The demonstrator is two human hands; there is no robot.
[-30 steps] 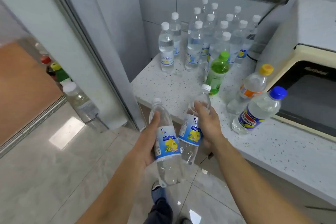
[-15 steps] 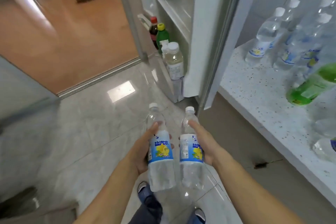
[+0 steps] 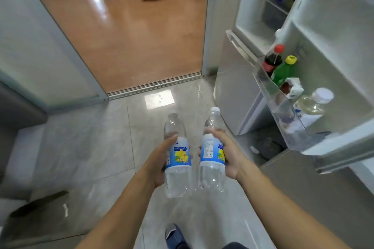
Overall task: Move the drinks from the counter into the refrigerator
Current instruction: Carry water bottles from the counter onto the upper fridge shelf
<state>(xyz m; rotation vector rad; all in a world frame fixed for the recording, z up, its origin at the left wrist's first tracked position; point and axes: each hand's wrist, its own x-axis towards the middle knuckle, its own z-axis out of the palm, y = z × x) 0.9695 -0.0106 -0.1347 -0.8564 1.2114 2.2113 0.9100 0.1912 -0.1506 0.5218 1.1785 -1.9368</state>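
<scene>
I hold two clear bottles with blue and yellow labels upright over the tiled floor. My left hand (image 3: 156, 159) grips the left bottle (image 3: 178, 176) around its label. My right hand (image 3: 230, 157) grips the right bottle (image 3: 211, 176), whose white cap points up. The refrigerator (image 3: 261, 12) stands open at the upper right. Its door (image 3: 334, 50) swings toward me, and the lower door shelf (image 3: 283, 111) holds a dark cola bottle (image 3: 272, 60), a green bottle (image 3: 283, 70), a small carton (image 3: 294, 88) and a pale bottle with a white cap (image 3: 312, 105). The counter is out of view.
A sliding doorway (image 3: 153, 84) ahead opens onto a wooden floor with chair legs at the far end. The closed lower freezer door (image 3: 234, 87) stands right of the bottles. My shoe (image 3: 174, 235) shows at the bottom. A grey cabinet side (image 3: 18, 111) sits at the left.
The view has swung left from the counter to the open refrigerator, and the counter has left the frame. Both hands have kept the same bottles, now held upright side by side.
</scene>
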